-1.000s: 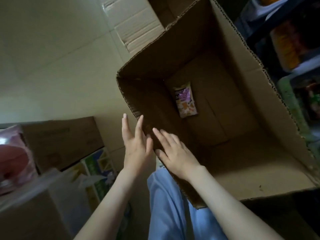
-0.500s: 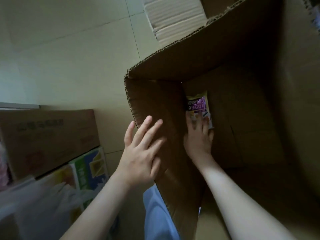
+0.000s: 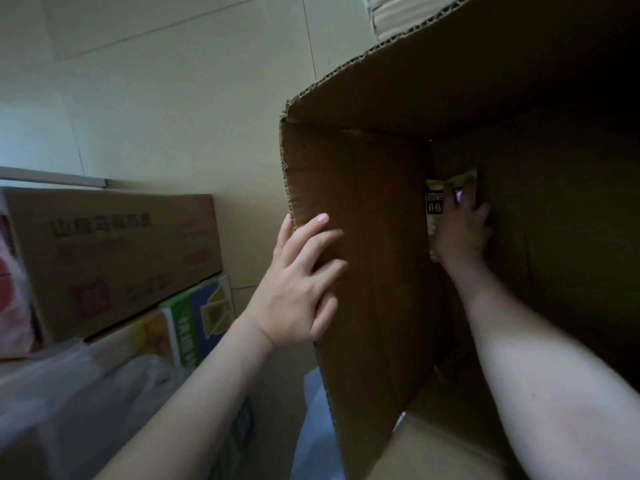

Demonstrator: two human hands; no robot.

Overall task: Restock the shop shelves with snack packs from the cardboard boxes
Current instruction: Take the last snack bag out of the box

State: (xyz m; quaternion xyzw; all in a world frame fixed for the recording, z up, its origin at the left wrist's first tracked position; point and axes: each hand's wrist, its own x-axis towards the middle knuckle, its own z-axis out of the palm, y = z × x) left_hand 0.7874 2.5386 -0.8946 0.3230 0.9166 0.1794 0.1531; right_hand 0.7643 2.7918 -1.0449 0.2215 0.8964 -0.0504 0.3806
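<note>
A large open cardboard box (image 3: 363,237) fills the right half of the view, its inside dark. At its bottom lies one snack pack (image 3: 437,199), yellow and purple with white letters. My right hand (image 3: 462,230) reaches deep into the box and its fingers are curled over the pack, covering most of it. My left hand (image 3: 301,282) rests on the box's near left wall, thumb outside the edge and fingers spread flat on the inner face.
At the left stands a closed brown cardboard box (image 3: 114,251) on top of a green and blue printed carton (image 3: 197,317). Clear plastic wrapping (image 3: 69,393) lies at the lower left. Flattened white cardboard (image 3: 391,15) lies on the pale tiled floor (image 3: 173,98) beyond the box.
My right hand went from the box's rim down to the bottom and closed over the snack pack. My left hand moved onto the box wall and now presses on it.
</note>
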